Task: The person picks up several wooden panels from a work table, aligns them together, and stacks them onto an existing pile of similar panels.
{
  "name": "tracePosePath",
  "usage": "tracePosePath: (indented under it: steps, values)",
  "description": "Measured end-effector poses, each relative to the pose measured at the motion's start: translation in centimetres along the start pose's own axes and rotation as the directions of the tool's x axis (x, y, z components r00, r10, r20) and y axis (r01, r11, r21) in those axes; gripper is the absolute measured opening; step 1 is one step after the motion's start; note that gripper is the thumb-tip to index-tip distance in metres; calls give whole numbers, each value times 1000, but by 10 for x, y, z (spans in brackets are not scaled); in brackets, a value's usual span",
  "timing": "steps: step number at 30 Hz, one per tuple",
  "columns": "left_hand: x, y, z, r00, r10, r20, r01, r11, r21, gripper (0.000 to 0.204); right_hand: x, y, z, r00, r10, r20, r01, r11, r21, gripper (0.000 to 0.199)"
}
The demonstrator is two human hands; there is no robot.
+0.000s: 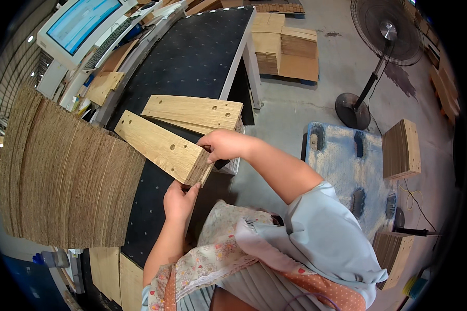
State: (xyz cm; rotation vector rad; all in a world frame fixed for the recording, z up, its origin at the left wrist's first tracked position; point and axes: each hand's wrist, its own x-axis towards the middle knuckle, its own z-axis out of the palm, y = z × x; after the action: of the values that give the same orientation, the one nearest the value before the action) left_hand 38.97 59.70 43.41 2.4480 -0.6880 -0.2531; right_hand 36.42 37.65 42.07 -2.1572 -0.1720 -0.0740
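A short stack of tapered wooden panels (158, 147) with drilled holes lies at a slant over the black worktable. At its near end, my left hand (178, 203) grips the lower corner, thumb against the cut edges. Across from it, my right hand (226, 144) pinches the upper corner of that same end; some of its fingers are hidden. Just beyond lies a second group of similar wooden panels (192, 110), fanned slightly apart. To the left of my hands stands a tall row of tightly packed boards (72, 171), their brown edges showing.
The black dotted tabletop (192, 49) runs away from me beside a monitor (83, 23) and keyboard (109, 44). On the right are a worn blue pallet (342, 155), a pedestal fan (388, 31) and a panel stack (402, 150). More boards (280, 46) sit on a pallet farther off.
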Motion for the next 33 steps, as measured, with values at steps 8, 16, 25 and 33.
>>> tracePosePath:
  steps: [8,16,25,33]
  values:
    - [-5,-4,6,999,37,9,-38,938,345,35,-12,6,15,999,-4,-44,-9,960,-280,33]
    - [-7,-12,16,966,223,-134,-170,931,324,29,-15,12,27,981,-77,-180,25,960,-278,17]
    - [-4,-21,18,975,168,-147,-126,957,262,26,-6,12,27,987,-54,-152,5,952,-307,18]
    - [4,-20,11,995,77,-63,-58,961,270,28,-6,8,25,994,31,-107,-63,949,-309,19]
